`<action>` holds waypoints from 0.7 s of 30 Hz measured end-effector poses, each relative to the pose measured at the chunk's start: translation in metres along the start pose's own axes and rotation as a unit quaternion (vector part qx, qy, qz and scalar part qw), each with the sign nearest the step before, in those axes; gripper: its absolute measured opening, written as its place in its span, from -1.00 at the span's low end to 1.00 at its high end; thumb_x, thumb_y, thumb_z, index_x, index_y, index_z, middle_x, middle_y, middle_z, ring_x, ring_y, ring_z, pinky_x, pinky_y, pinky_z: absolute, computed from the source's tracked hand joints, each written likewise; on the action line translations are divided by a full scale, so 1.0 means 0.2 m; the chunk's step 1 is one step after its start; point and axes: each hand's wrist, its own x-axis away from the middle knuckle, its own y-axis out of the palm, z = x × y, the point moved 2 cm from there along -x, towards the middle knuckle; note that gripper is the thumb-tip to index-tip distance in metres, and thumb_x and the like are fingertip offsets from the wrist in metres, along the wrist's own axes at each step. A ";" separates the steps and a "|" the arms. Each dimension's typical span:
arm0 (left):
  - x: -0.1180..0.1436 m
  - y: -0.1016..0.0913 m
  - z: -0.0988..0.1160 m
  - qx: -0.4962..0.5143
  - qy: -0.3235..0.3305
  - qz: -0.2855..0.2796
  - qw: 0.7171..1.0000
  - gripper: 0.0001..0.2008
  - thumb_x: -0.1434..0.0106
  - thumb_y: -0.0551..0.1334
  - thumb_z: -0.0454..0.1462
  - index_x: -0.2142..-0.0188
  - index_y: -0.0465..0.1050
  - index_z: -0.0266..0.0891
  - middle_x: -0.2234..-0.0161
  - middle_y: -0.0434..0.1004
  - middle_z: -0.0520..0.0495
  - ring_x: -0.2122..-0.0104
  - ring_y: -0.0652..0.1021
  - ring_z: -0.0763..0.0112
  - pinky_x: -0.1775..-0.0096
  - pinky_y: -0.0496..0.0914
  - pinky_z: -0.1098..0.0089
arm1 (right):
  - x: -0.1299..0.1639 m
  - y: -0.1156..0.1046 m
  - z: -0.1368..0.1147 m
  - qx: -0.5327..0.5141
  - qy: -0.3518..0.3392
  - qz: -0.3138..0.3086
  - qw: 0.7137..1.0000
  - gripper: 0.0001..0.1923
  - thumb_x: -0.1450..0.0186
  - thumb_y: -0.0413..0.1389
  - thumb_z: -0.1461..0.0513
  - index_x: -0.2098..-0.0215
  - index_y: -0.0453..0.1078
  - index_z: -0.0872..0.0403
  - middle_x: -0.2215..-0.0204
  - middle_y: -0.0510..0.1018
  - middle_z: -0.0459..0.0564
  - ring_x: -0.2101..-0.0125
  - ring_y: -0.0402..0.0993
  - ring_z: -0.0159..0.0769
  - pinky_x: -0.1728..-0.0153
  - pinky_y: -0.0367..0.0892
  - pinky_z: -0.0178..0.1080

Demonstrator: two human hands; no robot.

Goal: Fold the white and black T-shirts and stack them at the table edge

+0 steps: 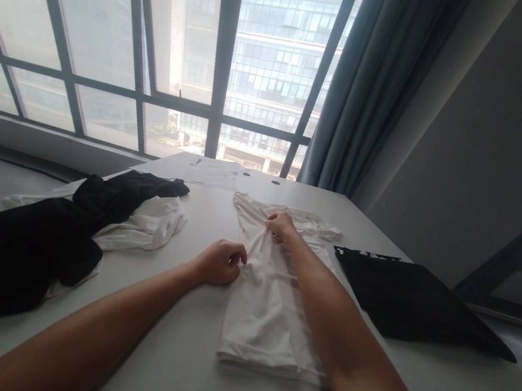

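White shirt (pixel 270 290): lies flat on the table (pixel 182 369), folded lengthwise into a narrow strip that runs from the near edge of the tabletop toward the window. Hem end nearest the person, collar end farthest. Sits roughly at the middle of the table, between the two forearms.

Left hand (pixel 220 262): rests on the table at the left edge of the white shirt, about halfway along the strip. Fingers curled in, fingertips pinching the edge of the cloth.

Right hand (pixel 280 225): farther up the strip, near the collar end, knuckles up. Fingers bent and closed on a gather of the fabric; the forearm lies across the right side of the shirt.

Black garment (pixel 6 253): long, crumpled, spread across the left side of the table, well apart from the white shirt.

Second white garment (pixel 145 229): partly under the black one, bunched, on the left.

Folded black cloth (pixel 418 302): flat on the right side of the table, just beside the white shirt's right edge.

Papers (pixel 209 173): at the far end of the table, near the window.

Window (pixel 167 39): large, dark-framed, behind the table. Blue curtain (pixel 380 82) hangs at its right side.
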 end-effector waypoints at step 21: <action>-0.05 0.05 -0.03 -0.083 0.045 -0.115 0.989 -0.21 -0.15 0.26 0.19 -0.28 0.27 -0.09 -0.31 0.21 -0.20 -0.30 0.23 -0.01 -0.29 0.09 -0.03 | -0.48 -0.01 -0.11 -0.019 -0.023 0.127 0.991 -0.70 -0.22 0.13 0.30 0.09 0.53 0.07 0.12 0.62 0.04 0.07 0.53 -0.27 0.07 0.35 -0.36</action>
